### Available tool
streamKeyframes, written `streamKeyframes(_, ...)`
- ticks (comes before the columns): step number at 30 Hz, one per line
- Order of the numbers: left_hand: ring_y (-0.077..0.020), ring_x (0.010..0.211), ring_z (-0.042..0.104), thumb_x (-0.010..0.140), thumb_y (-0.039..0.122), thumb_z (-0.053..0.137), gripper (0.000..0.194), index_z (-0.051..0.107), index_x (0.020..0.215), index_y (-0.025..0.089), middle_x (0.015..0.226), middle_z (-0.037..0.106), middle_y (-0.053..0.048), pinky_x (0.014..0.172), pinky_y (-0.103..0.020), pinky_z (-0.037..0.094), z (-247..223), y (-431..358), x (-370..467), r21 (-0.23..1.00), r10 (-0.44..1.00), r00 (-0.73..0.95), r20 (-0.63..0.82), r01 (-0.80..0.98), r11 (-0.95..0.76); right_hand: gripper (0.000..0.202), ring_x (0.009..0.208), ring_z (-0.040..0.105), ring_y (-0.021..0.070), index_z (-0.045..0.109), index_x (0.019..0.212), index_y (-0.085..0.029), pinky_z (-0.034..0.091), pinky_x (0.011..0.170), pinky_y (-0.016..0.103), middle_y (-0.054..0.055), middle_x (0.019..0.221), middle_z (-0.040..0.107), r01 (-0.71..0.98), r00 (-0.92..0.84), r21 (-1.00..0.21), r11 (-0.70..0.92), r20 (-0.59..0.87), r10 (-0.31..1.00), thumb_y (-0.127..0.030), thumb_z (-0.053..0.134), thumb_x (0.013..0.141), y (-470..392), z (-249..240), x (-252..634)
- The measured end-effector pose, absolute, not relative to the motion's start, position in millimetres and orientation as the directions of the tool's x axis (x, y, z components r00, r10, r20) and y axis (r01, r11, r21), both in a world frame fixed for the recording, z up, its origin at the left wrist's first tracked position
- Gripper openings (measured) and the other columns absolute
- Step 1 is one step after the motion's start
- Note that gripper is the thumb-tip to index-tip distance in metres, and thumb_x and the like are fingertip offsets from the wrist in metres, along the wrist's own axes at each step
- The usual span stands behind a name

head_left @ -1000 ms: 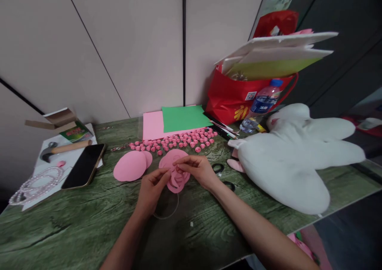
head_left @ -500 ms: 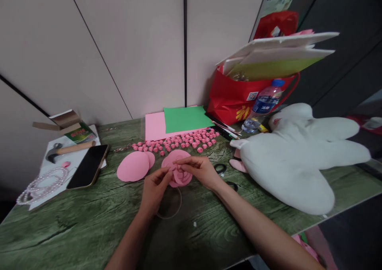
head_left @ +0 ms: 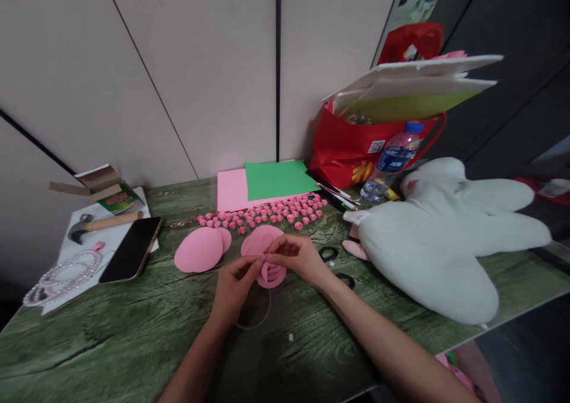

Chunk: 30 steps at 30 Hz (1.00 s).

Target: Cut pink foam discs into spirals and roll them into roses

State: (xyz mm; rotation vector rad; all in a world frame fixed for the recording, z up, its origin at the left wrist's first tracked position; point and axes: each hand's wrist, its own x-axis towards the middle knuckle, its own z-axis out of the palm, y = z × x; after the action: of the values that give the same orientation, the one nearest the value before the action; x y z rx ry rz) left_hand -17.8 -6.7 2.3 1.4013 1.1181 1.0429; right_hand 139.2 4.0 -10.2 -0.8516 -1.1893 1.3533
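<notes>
Both of my hands meet at the middle of the table over a pink spiral-cut paper piece (head_left: 271, 277). My left hand (head_left: 236, 281) pinches it from the left, thumb and finger together. From the right, my right hand (head_left: 297, 259) pinches the same strip, its fingertips touching or almost touching the left ones. The exact fold under the fingertips is hidden. More pink cut paper (head_left: 266, 235) lies just behind the hands. Left of them rest smooth pink paper discs (head_left: 199, 250). Many small rolled pink paper roses (head_left: 272, 212) spread out behind.
Black scissor handles (head_left: 328, 253) lie right of my right hand, beside a white plush toy (head_left: 427, 254). A red bag (head_left: 342, 148) and water bottle (head_left: 394, 159) stand behind. Green paper (head_left: 280, 179) lies at the back; a phone (head_left: 131, 251), hammer (head_left: 107, 222) and beads (head_left: 66, 275) are left.
Both hands have shifted slightly, the left one rightward, and their fingertips have come together on the pink spiral. The spiral has moved a little toward me.
</notes>
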Motion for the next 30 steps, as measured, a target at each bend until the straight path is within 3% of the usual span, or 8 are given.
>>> streamKeyframes(5,-0.0153,0.060,0.059,0.069,0.030,0.063,0.017,0.071,0.069,0.015,0.064,0.068,-0.003,0.058,-0.022,0.046,2,-7,-19,0.982,0.984,0.172,0.045,0.174,-0.075,0.022,0.058,0.059,0.0105,0.063,0.072,-0.018,0.049,0.056,0.022,-0.002,0.066,0.063,-0.241,-0.126,-0.965,0.106,0.140,0.982,-0.024,0.075,0.056,2,-9,138)
streamKeyframes(12,-0.0187,0.069,0.063,0.069,0.029,0.063,0.018,0.072,0.078,0.016,0.076,0.072,-0.005,0.064,-0.025,0.049,0,-7,-18,0.985,0.988,0.145,0.060,0.151,-0.082,0.020,0.058,0.059,0.0118,0.064,0.071,-0.017,0.047,0.054,0.023,0.000,0.068,0.063,-0.180,-0.138,-0.977,0.117,0.142,0.980,-0.027,0.074,0.057,1,-8,139)
streamKeyframes(18,-0.0169,0.062,0.061,0.070,0.031,0.061,0.019,0.072,0.068,0.016,0.065,0.070,-0.002,0.060,-0.023,0.047,7,-8,-18,0.970,0.985,0.165,0.057,0.225,-0.094,0.022,0.056,0.055,0.0103,0.062,0.073,-0.017,0.042,0.047,0.019,-0.001,0.066,0.060,-0.092,-0.184,-0.986,0.139,0.154,0.971,-0.028,0.074,0.058,-3,-6,138)
streamKeyframes(30,-0.0165,0.057,0.060,0.062,0.028,0.069,0.015,0.071,0.060,0.013,0.057,0.069,-0.004,0.058,-0.024,0.046,10,-10,-17,0.988,0.977,0.187,-0.101,0.134,0.076,0.018,0.059,0.054,0.0111,0.062,0.072,-0.017,0.041,0.047,0.019,0.000,0.068,0.059,0.055,-0.258,-0.956,0.288,0.266,0.929,-0.028,0.071,0.062,-5,-5,140)
